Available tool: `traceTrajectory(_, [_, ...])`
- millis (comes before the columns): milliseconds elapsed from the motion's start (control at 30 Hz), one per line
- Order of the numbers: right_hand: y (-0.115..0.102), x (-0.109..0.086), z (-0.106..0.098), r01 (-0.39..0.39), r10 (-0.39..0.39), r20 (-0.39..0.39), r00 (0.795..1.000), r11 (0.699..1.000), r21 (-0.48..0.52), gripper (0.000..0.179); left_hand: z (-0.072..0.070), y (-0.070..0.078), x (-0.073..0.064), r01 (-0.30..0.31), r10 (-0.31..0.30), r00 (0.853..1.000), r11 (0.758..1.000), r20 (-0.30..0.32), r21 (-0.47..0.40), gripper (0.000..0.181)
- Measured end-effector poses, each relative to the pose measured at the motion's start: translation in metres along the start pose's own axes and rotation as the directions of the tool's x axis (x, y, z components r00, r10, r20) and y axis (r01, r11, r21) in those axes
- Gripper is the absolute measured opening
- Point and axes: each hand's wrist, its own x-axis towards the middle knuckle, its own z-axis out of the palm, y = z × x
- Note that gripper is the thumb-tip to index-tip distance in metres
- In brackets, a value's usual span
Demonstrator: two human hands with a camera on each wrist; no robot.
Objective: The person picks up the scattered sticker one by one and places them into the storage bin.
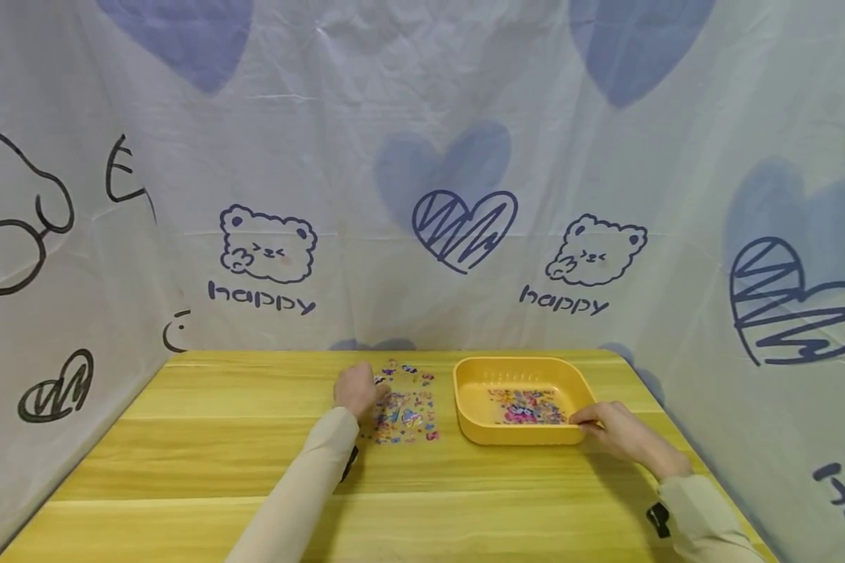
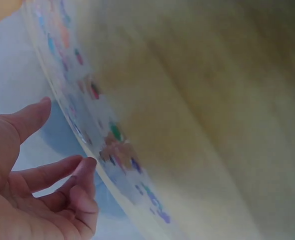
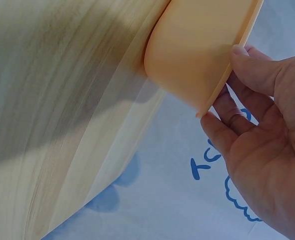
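My left hand (image 1: 357, 391) is at the left side of a patch of small multicoloured flat pieces (image 1: 411, 418) on the table. In the left wrist view, the thumb of the left hand (image 2: 47, 185) stands apart from the loosely bent fingers, and nothing shows between them. The fingertips overlap the edge of the scattered pieces (image 2: 115, 150). With my right hand (image 1: 623, 434) I pinch the near right corner of a yellow plastic tray (image 1: 521, 435). The right wrist view has the thumb of the right hand (image 3: 267, 105) over the tray's rim (image 3: 227, 75) and fingers beneath it.
Inside the tray lies a heap of similar colourful pieces (image 1: 526, 410). The wood-grain table (image 1: 465, 500) reaches back to a white curtain (image 1: 366, 266) printed with hearts and bears, which also hangs along both sides.
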Motion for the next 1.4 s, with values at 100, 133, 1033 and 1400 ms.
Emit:
traceTrajectory(100, [0.0, 0.0, 0.0, 0.01, -0.01, -0.004, 1.0, 1.0, -0.002, 0.017, 0.003, 0.001, -0.002, 0.005, -0.005, 1.0, 1.0, 0.012, -0.001, 0.054])
traceTrajectory(133, [0.0, 0.0, 0.001, 0.01, -0.01, -0.004, 1.0, 1.0, -0.001, 0.017, 0.004, 0.002, -0.002, 0.003, -0.003, 1.0, 1.0, 0.013, 0.003, 0.055])
traceTrajectory(1033, [0.0, -0.001, -0.001, 0.005, -0.005, -0.006, 1.0, 1.0, 0.002, 0.019, 0.01, 0.008, 0.01, 0.113, -0.123, 0.988, 0.988, 0.094, 0.1, 0.046])
traceTrajectory(1400, [0.001, -0.001, 0.0, -0.012, 0.011, 0.006, 1.0, 1.0, 0.015, 0.019, 0.007, 0.01, 0.014, 0.181, -0.186, 0.971, 0.982, 0.149, 0.045, 0.044])
